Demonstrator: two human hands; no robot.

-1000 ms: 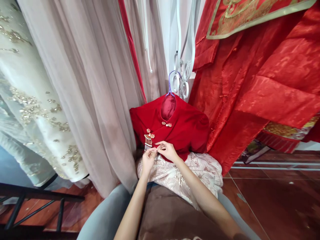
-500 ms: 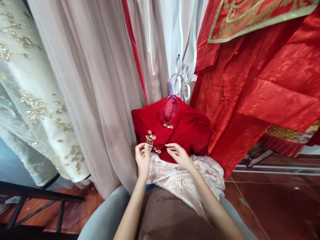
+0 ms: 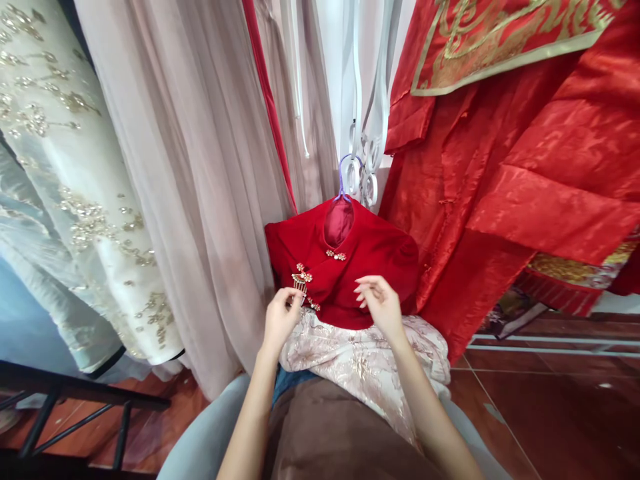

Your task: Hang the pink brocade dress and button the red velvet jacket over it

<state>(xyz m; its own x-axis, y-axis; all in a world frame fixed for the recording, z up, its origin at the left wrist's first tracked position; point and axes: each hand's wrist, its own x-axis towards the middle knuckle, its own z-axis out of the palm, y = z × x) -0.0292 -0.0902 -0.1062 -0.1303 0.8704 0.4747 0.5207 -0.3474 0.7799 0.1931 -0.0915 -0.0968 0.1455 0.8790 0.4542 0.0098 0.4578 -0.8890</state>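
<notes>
A red velvet short-sleeved jacket (image 3: 380,240) hangs in front of me on a purple hanger (image 3: 343,175). Jewelled floral clasps (image 3: 336,255) decorate its collar and its slanting front. From one clasp hangs a beaded tassel (image 3: 299,283), and the fingertips of my left hand (image 3: 283,319) are pinched at its lower end. My right hand (image 3: 383,303) is raised before the other side of the jacket, fingers curled together; whatever they may hold is too small to see. Below the jacket, a pale pink brocade skirt (image 3: 360,360) with metallic patterning spreads over my lap.
Sheer beige drapery (image 3: 190,167) and a white beaded gown (image 3: 105,220) hang at the left. Red embroidered garments (image 3: 540,147) fill the right, above a white rail (image 3: 545,345). White scrolled metalwork (image 3: 369,180) rises behind the hanger. A black metal frame (image 3: 75,393) stands lower left on red tiles.
My right hand has moved right, away from the clasps, and its fingers have curled in. My left hand has shifted slightly down, its fingertips now over the tassel's end.
</notes>
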